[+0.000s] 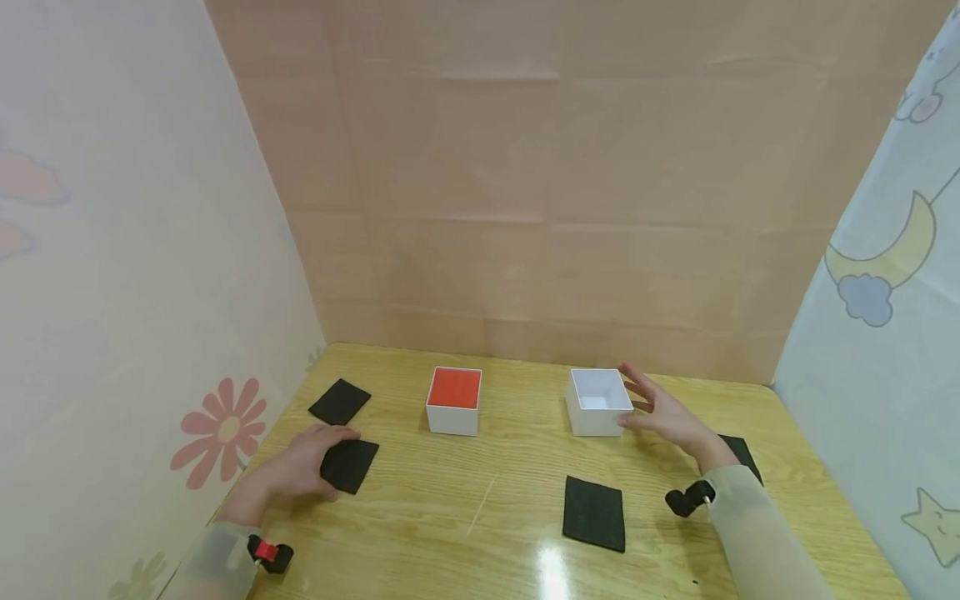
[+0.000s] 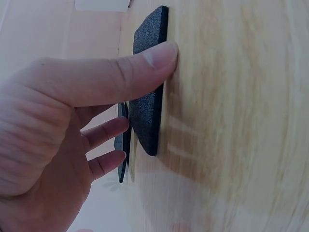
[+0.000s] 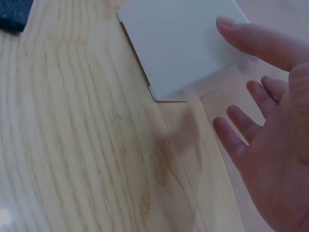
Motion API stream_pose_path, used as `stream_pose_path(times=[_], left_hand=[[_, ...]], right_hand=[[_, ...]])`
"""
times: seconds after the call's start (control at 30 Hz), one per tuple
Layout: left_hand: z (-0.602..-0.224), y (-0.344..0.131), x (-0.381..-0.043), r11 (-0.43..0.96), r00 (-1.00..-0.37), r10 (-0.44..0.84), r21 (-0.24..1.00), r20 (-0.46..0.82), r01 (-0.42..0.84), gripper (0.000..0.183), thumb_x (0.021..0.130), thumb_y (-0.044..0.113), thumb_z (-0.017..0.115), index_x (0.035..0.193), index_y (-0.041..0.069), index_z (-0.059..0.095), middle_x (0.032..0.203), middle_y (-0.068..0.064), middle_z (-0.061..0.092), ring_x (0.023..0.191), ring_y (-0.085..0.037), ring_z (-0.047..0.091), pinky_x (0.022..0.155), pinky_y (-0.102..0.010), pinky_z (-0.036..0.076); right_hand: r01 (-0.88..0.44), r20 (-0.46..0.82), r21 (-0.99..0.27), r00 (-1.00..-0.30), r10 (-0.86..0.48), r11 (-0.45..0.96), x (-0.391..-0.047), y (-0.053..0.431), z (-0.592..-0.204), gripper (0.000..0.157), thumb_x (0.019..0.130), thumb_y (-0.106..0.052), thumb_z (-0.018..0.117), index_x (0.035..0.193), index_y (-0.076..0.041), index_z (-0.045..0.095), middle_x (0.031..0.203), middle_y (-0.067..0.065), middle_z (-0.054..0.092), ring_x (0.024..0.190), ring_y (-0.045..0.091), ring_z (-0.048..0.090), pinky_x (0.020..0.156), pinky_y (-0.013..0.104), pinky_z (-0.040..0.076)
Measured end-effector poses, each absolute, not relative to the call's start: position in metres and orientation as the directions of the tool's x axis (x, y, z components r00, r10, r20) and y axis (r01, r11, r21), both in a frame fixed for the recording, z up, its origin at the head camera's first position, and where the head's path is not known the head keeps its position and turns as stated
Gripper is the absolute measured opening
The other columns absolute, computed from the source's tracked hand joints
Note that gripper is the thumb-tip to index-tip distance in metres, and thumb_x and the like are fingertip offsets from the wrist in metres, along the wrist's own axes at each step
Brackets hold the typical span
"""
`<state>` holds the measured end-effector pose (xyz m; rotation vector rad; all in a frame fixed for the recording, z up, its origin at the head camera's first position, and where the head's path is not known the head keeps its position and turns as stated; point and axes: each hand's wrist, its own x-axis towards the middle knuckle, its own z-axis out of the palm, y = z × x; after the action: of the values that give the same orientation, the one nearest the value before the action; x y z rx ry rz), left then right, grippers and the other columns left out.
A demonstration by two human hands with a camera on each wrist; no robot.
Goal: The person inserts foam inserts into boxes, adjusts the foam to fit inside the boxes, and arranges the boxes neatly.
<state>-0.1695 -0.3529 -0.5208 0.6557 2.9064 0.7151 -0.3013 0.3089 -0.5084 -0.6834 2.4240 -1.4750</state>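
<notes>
My left hand (image 1: 303, 462) is over a thin black square pad (image 1: 351, 467) at the left of the table. In the left wrist view its thumb (image 2: 140, 67) crosses in front of the pad, with the fingers apart on the far side. A second black pad (image 1: 340, 402) lies just behind. My right hand (image 1: 667, 414) is at the right side of an open white box (image 1: 596, 423), which has nothing inside. In the right wrist view the thumb (image 3: 246, 36) overlaps the box wall (image 3: 178, 43), and the other fingers are spread past its edge.
A white box with a red top surface (image 1: 454, 387) stands left of centre. One black pad (image 1: 593, 512) lies at the front right; another (image 1: 742, 457) is partly hidden behind my right forearm. Walls of paper and patterned cloth border the wooden table (image 1: 420, 533).
</notes>
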Motion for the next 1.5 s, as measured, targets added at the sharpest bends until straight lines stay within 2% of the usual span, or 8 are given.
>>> stream_pose_path(times=[0.3, 0.57, 0.87, 1.2, 1.5], left_hand=[[-0.5182, -0.3533, -0.1710, 0.801, -0.907, 0.420, 0.476, -0.013, 0.364, 0.087, 0.066, 0.018, 0.102, 0.144, 0.011, 0.064, 0.149, -0.017, 0.056, 0.136, -0.050, 0.048, 0.107, -0.077, 0.034], [-0.5195, -0.3532, -0.1751, 0.816, -0.908, 0.418, 0.449, -0.026, 0.363, 0.085, 0.067, 0.030, 0.103, 0.141, 0.008, 0.066, 0.140, -0.014, 0.058, 0.129, -0.044, 0.053, 0.104, -0.073, 0.039], [-0.5215, -0.3483, -0.1762, 0.825, -0.913, 0.408, 0.439, -0.025, 0.356, 0.084, 0.066, 0.035, 0.102, 0.138, 0.006, 0.068, 0.128, -0.006, 0.056, 0.115, -0.032, 0.054, 0.097, -0.058, 0.048], [-0.5215, -0.3458, -0.1771, 0.815, -0.903, 0.430, 0.424, 0.014, 0.395, 0.085, 0.070, 0.041, 0.098, 0.141, 0.006, 0.065, 0.135, -0.013, 0.059, 0.121, -0.039, 0.057, 0.099, -0.065, 0.046], [-0.5176, -0.3454, -0.1786, 0.808, -0.902, 0.430, 0.433, 0.031, 0.400, 0.086, 0.075, 0.050, 0.095, 0.143, 0.006, 0.064, 0.134, -0.009, 0.064, 0.119, -0.032, 0.061, 0.098, -0.058, 0.052]], right_hand=[[-0.248, 0.019, -0.880, -0.871, -0.492, 0.405, -0.3000, 0.3008, -0.5004, 0.103, 0.100, -0.015, 0.076, 0.173, -0.008, 0.004, 0.177, 0.026, 0.005, 0.156, 0.059, 0.013, 0.119, 0.073, 0.023], [-0.223, 0.006, -0.892, -0.875, -0.484, 0.392, -0.3007, 0.3009, -0.5018, 0.102, 0.098, -0.015, 0.078, 0.173, -0.007, 0.008, 0.176, 0.027, 0.008, 0.156, 0.059, 0.014, 0.119, 0.073, 0.022], [-0.212, 0.002, -0.894, -0.884, -0.468, 0.395, -0.2988, 0.2985, -0.5039, 0.101, 0.099, -0.017, 0.078, 0.173, -0.010, 0.010, 0.176, 0.025, 0.009, 0.156, 0.058, 0.016, 0.119, 0.074, 0.022], [-0.210, 0.001, -0.896, -0.882, -0.472, 0.391, -0.2996, 0.3017, -0.5062, 0.102, 0.098, -0.016, 0.079, 0.173, -0.011, 0.010, 0.177, 0.025, 0.008, 0.156, 0.059, 0.014, 0.118, 0.074, 0.023], [-0.215, 0.004, -0.894, -0.882, -0.471, 0.394, -0.3016, 0.3014, -0.5078, 0.102, 0.098, -0.016, 0.080, 0.173, -0.011, 0.011, 0.177, 0.024, 0.008, 0.156, 0.058, 0.015, 0.119, 0.072, 0.023]])
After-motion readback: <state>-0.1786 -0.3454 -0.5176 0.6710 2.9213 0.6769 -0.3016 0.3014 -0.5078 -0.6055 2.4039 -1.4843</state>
